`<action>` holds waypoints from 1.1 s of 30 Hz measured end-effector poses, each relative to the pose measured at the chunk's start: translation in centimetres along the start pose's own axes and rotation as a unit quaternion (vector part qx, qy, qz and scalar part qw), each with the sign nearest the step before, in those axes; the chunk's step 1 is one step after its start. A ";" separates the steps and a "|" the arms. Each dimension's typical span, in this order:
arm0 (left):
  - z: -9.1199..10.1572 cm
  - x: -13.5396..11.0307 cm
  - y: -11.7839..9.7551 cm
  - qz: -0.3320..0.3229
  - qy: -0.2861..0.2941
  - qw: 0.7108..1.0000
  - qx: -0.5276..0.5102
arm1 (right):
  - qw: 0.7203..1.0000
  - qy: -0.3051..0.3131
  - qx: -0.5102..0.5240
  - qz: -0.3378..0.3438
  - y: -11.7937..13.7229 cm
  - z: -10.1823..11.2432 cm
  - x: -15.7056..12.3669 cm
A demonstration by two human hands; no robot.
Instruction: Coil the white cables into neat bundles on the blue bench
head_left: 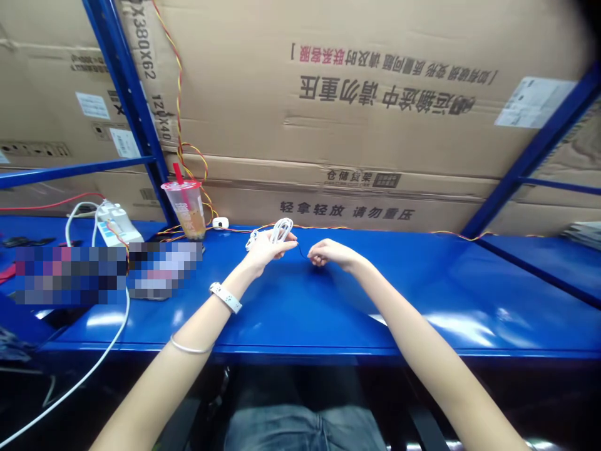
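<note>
A white cable (282,230), gathered in a looped bundle, is held in my left hand (263,252) just above the blue shelf top (282,313). From the left fingertips a thin dark tie (301,252) runs across to my right hand (327,252). The right fingers are pinched on its other end. Both hands are close together near the back of the shelf, with a small gap between them. The cable's ends are hidden by the left hand or too small to make out.
A drink cup with a red straw (188,210) stands at the back left, beside a phone with a blurred screen (164,270). Further left are a white power strip (117,225) and a trailing white cord (117,332). Large cardboard boxes (375,144) rise behind.
</note>
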State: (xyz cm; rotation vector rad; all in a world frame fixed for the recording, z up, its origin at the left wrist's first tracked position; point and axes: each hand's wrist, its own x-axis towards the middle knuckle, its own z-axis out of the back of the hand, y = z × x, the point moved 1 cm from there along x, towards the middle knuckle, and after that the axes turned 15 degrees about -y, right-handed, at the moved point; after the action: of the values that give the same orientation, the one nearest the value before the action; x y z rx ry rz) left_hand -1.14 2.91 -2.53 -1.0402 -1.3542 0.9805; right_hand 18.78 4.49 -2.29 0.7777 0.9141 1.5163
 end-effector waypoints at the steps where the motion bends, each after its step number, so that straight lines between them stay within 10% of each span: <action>1: 0.0 0.0 0.0 -0.004 -0.009 1.000 0.000 | 1.000 0.007 0.003 0.006 0.1 0.0 -0.1; 12: 0.0 0.0 -0.2 -0.015 -0.040 0.999 -0.007 | 0.998 0.056 0.021 0.019 0.4 0.0 -0.4; 21: 0.4 0.5 0.1 -0.013 -0.144 0.985 -0.089 | 0.981 0.086 0.060 0.161 0.5 -0.3 -0.3; 33: 0.7 0.7 0.3 0.015 -0.177 0.975 -0.131 | 0.937 -0.105 -0.073 0.326 1.8 -2.1 -1.3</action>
State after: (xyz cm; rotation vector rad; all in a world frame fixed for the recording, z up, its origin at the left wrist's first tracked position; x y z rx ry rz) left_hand -1.81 3.63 -2.62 -1.1181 -1.8026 1.0638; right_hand 16.32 2.84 -1.70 1.1788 0.3808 1.9955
